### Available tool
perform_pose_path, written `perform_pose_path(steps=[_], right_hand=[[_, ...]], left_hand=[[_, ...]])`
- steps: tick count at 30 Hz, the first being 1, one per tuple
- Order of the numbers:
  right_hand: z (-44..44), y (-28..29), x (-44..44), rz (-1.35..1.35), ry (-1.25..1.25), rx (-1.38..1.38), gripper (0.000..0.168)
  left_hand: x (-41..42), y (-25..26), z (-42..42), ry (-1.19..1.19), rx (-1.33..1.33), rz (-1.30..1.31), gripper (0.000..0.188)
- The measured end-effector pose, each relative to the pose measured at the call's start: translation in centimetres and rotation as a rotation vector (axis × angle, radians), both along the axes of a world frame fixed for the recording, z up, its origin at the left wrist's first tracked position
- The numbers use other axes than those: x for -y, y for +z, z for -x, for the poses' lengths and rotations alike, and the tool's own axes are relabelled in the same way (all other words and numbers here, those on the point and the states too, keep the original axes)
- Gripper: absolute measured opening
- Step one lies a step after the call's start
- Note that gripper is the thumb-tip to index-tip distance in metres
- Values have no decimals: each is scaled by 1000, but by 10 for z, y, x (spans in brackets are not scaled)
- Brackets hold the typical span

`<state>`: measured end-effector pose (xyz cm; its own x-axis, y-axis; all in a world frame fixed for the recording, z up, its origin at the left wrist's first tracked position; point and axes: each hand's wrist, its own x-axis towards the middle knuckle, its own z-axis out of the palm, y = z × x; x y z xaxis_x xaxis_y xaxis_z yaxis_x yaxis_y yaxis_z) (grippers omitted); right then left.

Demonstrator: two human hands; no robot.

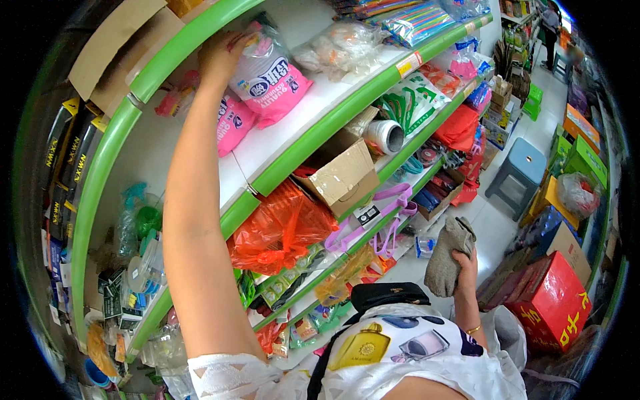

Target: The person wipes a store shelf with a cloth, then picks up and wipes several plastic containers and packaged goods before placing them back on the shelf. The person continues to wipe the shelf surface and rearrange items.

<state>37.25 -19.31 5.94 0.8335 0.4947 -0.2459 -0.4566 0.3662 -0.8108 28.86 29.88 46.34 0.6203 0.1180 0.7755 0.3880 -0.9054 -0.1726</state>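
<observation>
My left hand (222,52) reaches up to the top shelf, its fingers curled against the upper end of a pink-and-clear plastic pack (270,77) of what look like stacked white disposable cups. A second similar pink pack (234,122) sits beside it, partly hidden by my forearm. Low on the right, my right hand (467,272) holds a folded grey cloth (447,257), thick and soft-looking, away from the shelves.
Green-edged shelves (330,127) curve around me, stacked with bagged goods. Below are a cardboard box (345,175) and a red plastic bag (280,230). A blue-grey stool (517,172) and a red box (547,302) stand along the aisle; a person (550,32) is far off.
</observation>
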Motion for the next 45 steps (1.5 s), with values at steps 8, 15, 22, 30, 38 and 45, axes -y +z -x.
perform_pose_path(steps=[8,15,22,30,38,45], right_hand=[[-2,-14,0,-5,6,25,51],[-5,-13,-2,46,27,16,51],[-5,-7,-12,18,101,9,51],[-3,-1,-18,-23,157,37,51],[-4,-13,-10,-23,129,23,52],[-3,-8,-9,-21,99,35,52]], left_hand=[[18,-4,29,-77,54,22,40],[44,-24,103,65,241,-35,34],[-14,-101,193,596,253,454,30],[-42,-114,178,173,610,1282,85],[2,-123,152,150,526,1288,120],[31,-100,146,367,253,1340,124]])
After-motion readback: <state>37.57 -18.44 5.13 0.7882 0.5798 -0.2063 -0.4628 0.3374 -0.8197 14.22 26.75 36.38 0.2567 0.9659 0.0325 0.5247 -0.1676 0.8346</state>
